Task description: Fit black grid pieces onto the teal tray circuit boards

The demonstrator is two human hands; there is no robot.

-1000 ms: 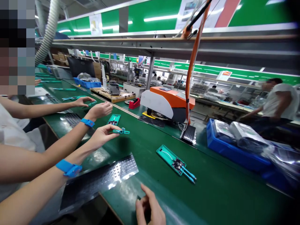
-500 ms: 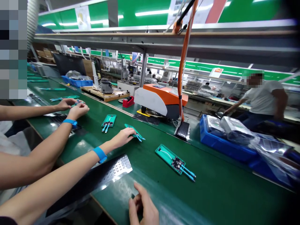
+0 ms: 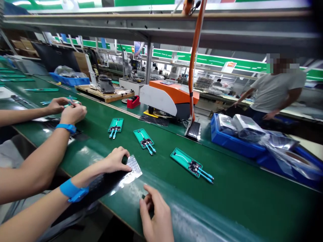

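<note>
My left hand (image 3: 117, 160), with a blue wristband, reaches in from the lower left. Its thumb rests at the edge of a shiny, silvery patterned sheet (image 3: 135, 167), with thumb and forefinger apart. My right hand (image 3: 157, 215) is at the bottom centre, fingers loosely curled, thumb and forefinger apart, nothing seen in it. Beyond the hands, three teal cases lie on the green belt: a left one (image 3: 118, 123), a middle one (image 3: 139, 135) and a right one (image 3: 180, 157). Each shows a dark circuit board and two light-blue cables.
At the left, a co-worker's two hands (image 3: 72, 111) hold a small teal piece. An orange and white machine (image 3: 161, 101) stands behind the belt. Blue bins (image 3: 234, 144) with bagged items are at the right; a person (image 3: 277, 89) stands beyond. An orange cable (image 3: 194, 60) hangs down.
My left hand has let go of the middle teal case and moved down and left to the silvery sheet. The view has tilted down slightly. My right hand stays almost in place.
</note>
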